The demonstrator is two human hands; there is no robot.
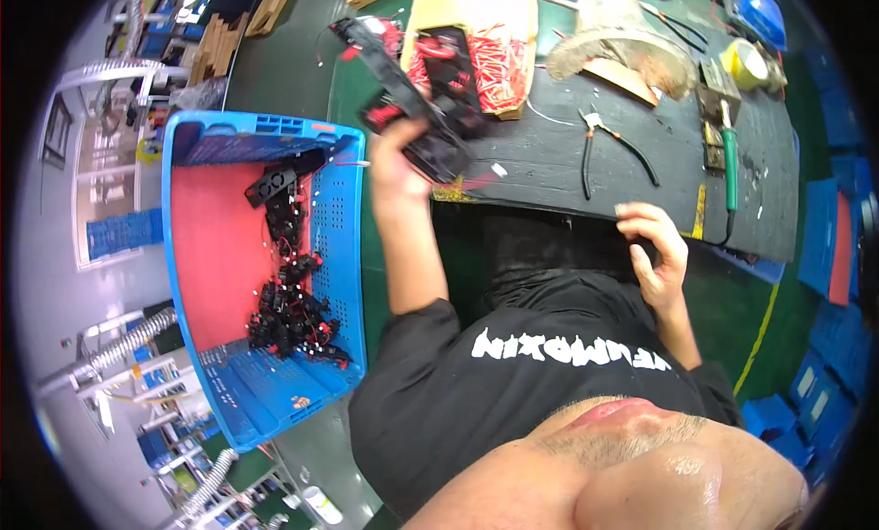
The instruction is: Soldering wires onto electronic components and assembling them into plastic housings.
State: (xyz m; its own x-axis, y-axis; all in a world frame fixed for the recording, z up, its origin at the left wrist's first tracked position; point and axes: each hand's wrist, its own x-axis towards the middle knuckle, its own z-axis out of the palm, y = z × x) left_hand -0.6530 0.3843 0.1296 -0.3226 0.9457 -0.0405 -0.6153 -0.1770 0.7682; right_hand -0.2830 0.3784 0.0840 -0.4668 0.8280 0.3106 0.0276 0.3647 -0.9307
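My left hand grips a black plastic part with red wires and a white connector, lifted over the left end of the bench. Motion blurs the part, and its exact kind does not show. Behind it is a cardboard tray of short red-and-white pieces. A black housing overlaps the tray; I cannot tell whether it joins the held part. At the bench's front edge, my right hand is empty, its fingers loosely bent and apart. The nearest tool to it is a pair of orange-and-black-handled pliers.
A blue crate stands to my left, holding several black wired parts, one with fan openings. On the black bench are a green-handled soldering iron, a dusty duct hood, a yellow tape roll and more pliers.
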